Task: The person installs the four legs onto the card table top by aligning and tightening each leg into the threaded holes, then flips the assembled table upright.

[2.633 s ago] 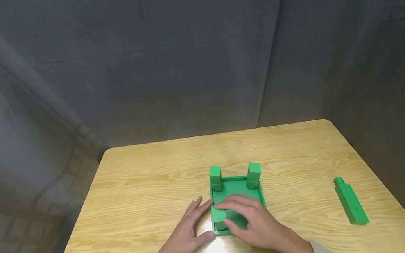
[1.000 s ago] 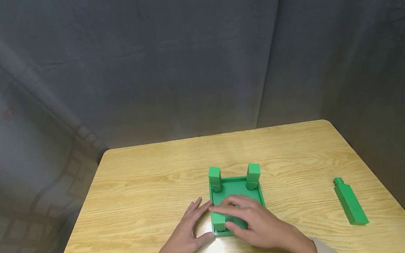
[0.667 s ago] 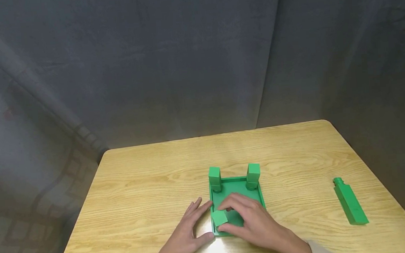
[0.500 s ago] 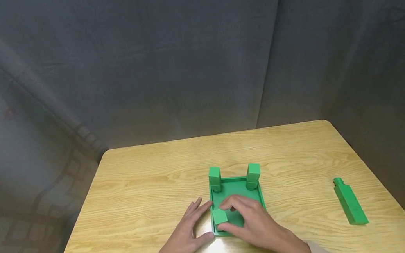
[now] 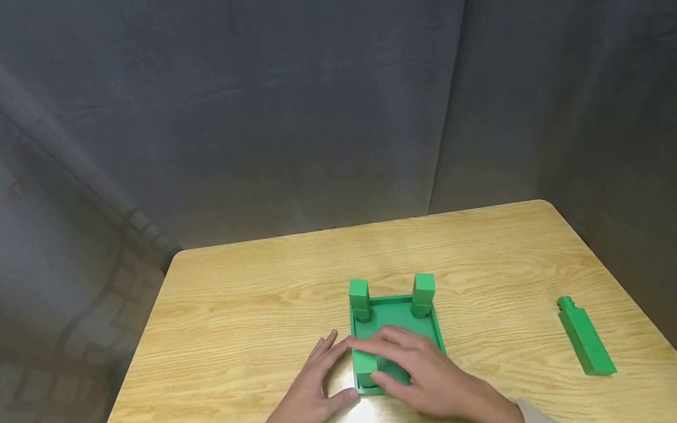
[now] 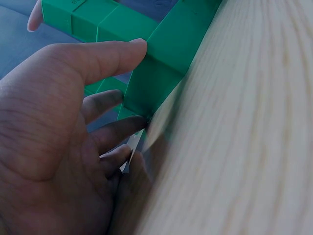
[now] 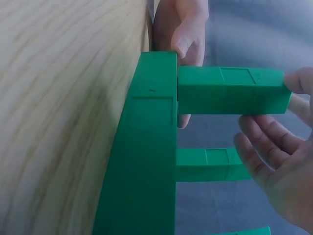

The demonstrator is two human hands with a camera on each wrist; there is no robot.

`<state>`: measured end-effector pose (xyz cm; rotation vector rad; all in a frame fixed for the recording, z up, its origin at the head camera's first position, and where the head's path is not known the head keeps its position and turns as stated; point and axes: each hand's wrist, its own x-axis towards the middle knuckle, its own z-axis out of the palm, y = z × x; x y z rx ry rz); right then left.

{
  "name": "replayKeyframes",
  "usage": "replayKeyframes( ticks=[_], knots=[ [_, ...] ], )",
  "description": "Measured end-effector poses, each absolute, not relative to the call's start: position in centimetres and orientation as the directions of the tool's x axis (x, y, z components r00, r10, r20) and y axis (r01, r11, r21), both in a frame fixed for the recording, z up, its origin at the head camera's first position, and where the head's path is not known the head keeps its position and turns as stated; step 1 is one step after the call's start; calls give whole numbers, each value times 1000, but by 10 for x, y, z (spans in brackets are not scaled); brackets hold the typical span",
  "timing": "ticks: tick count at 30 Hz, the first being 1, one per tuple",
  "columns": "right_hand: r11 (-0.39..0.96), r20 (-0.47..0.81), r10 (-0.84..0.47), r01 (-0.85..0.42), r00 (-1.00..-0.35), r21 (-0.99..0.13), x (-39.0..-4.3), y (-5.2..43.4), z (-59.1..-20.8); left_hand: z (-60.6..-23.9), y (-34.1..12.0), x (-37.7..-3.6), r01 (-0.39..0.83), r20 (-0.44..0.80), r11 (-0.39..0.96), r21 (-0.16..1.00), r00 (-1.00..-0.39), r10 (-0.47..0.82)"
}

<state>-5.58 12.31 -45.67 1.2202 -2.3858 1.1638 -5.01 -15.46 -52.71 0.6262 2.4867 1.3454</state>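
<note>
An upturned green toy table has its square top (image 5: pixel 394 314) flat on the wooden surface, rim upward. Upright in its near left corner is a green table leg (image 5: pixel 366 375), straight and nearly touching the corner in the right wrist view. My right hand (image 5: pixel 435 372) holds this leg by its upper end, thumb on the near right side, index finger reaching across the far side. My left hand (image 5: pixel 312 393) spreads thumb and fingers along the left edge of the top, touching it. In the left wrist view the thumb (image 6: pixel 115 58) presses the green side wall.
Two more green legs stand at the far corners, the far left leg (image 5: pixel 359 298) and the far right leg (image 5: pixel 423 294). A loose green leg (image 5: pixel 587 341) with a threaded neck lies on the wooden table (image 5: pixel 232 297) at the right. Grey curtains (image 5: pixel 308 109) surround the table.
The near leg's top stood turned at an angle and now sits square to the corner. My right fingers drew back, then reached forward round it again. My left hand has stayed put.
</note>
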Motion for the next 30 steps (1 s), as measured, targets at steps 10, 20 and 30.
replayKeyframes(
  ticks=[10,20,30],
  knots=[
    [375,504,-579,-758,-641,-533,-57,125,-459,-526,-155,-50,258,-10,484,836,-875,483],
    [357,531,-534,-745,-658,-563,-60,123,-460,-527,-155,-50,258,-10,491,832,-878,478],
    [357,564,-498,-749,-659,-559,-58,121,-461,-527,-154,-50,258,-9,491,832,-879,476]
  ],
)
